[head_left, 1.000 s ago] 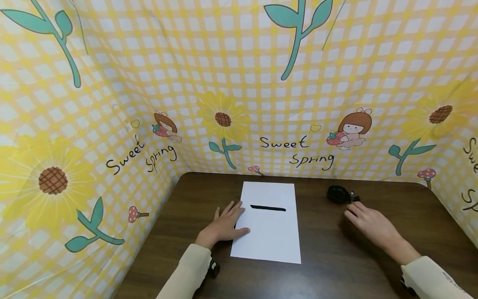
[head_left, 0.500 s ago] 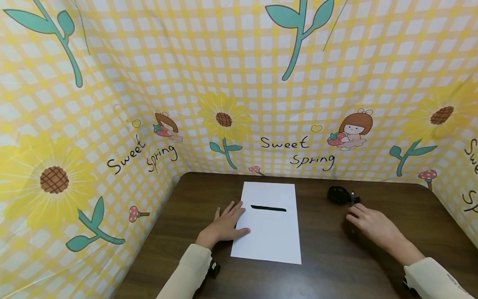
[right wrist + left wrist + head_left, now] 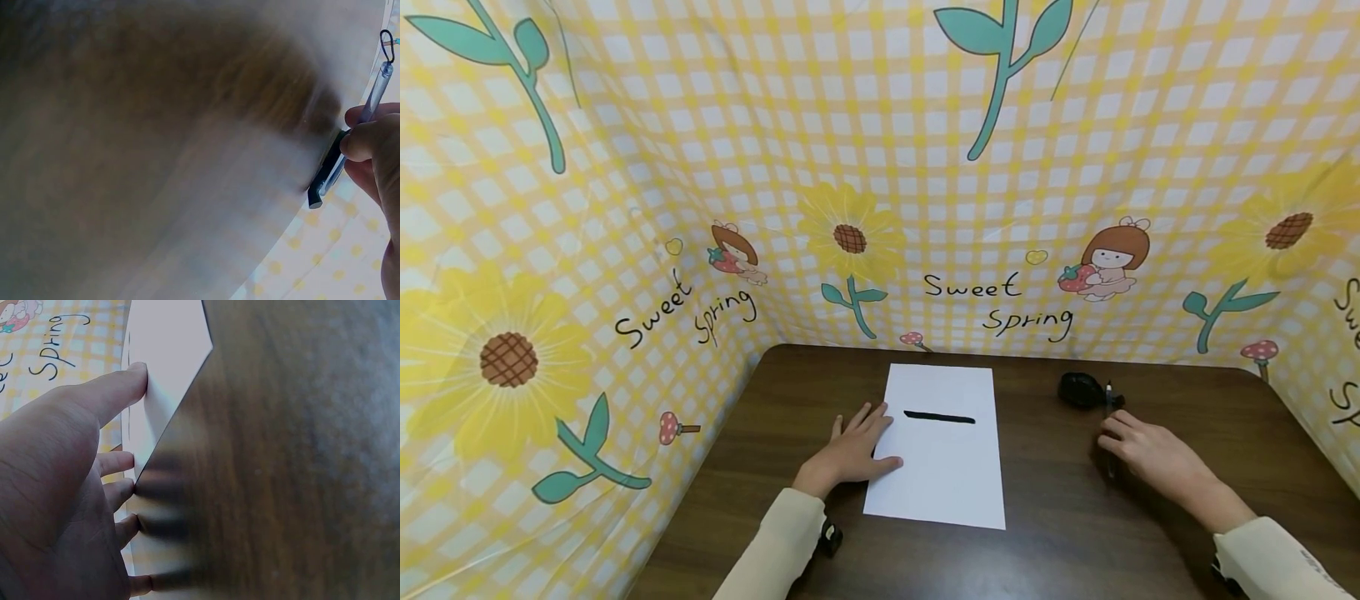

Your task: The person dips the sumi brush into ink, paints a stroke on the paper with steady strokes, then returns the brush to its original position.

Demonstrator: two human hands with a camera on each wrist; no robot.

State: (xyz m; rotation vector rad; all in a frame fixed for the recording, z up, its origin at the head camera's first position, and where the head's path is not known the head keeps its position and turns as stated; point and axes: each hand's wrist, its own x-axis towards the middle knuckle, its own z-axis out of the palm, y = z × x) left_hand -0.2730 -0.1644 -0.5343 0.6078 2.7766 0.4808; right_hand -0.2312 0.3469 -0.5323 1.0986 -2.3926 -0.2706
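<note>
My left hand [image 3: 850, 450] rests spread on the left edge of a white sheet of paper [image 3: 936, 487], thumb and fingertips on it. A thick black stroke [image 3: 938, 417] runs across the sheet's upper half. On the right, my right hand [image 3: 1153, 454] pinches a slim brush [image 3: 375, 94] between thumb and fingers. It has a clear shaft and a black hanging loop [image 3: 387, 47] at one end; its bristles do not show clearly. Just beyond these fingers lies a black rounded object [image 3: 1080, 390] with a short projecting part, overlapped by the brush's far end.
The dark wooden table [image 3: 1045, 525] has rounded back corners. A yellow checked cloth [image 3: 880, 108] with sunflower prints hangs close around its back and sides. Both forearms wear light sleeves [image 3: 786, 533] and dark wrist straps.
My right hand has shifted slightly right and toward me, still pinching the brush, and more of the brush shows past the fingers. My left hand and the paper have stayed put.
</note>
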